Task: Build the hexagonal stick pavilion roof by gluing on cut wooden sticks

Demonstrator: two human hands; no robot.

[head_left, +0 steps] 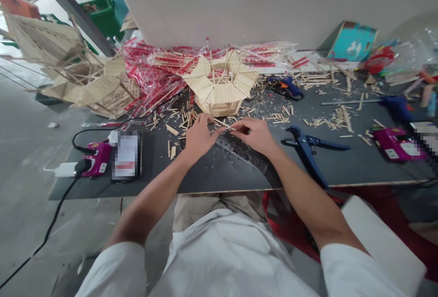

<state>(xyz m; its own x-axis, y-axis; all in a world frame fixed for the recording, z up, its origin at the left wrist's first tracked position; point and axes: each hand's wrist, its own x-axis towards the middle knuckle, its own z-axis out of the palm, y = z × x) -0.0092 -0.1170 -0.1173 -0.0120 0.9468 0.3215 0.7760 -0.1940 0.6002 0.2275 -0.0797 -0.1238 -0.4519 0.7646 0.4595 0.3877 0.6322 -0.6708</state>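
My left hand (199, 135) and my right hand (256, 134) meet above the dark table (342, 164), both pinching a thin wooden stick (224, 124) that spans between their fingertips. A clear plastic ruler (243, 152) lies on the table just under my right hand. Right behind the hands stands a small hexagonal model (221, 83) built of wooden sticks. Short stick offcuts (178, 128) are scattered around it.
A blue cutter (306, 150) lies right of my right hand. A phone (127, 155) and a pink device (97, 158) with a power cable sit at the left. Blue glue guns (285, 86), red-wrapped stick packets (153, 75), a larger stick structure (75, 71) and a second pink device (397, 144) crowd the back.
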